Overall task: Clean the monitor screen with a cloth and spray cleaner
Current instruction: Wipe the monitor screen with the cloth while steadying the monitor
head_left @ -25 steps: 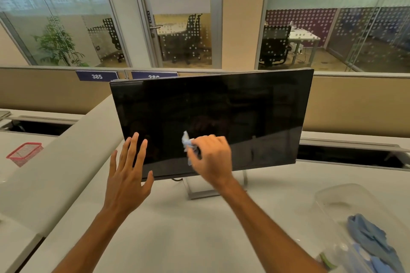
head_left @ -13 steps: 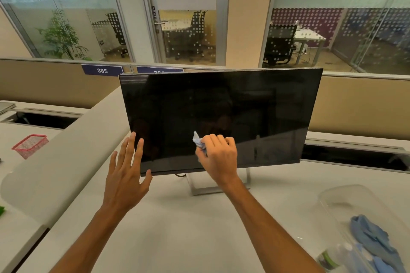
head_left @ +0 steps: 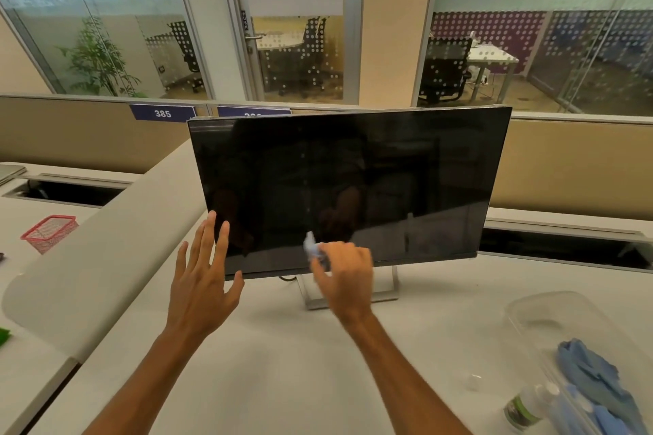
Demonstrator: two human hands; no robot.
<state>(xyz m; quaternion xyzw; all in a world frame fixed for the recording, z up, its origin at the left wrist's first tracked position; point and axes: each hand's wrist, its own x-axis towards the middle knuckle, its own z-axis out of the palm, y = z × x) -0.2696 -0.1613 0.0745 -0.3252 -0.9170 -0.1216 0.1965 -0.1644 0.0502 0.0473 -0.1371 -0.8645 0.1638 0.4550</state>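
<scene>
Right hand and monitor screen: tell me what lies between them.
In the head view, a small blue cloth lies between the right hand and the monitor screen, bunched in the fingers near the bottom edge.

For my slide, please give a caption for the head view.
Right hand wipes monitor with blue cloth; left hand open beside it.

Both forearms are bare, with no sleeves; left hand (head_left: 201,288) and right hand (head_left: 344,274) ungloved.
</scene>
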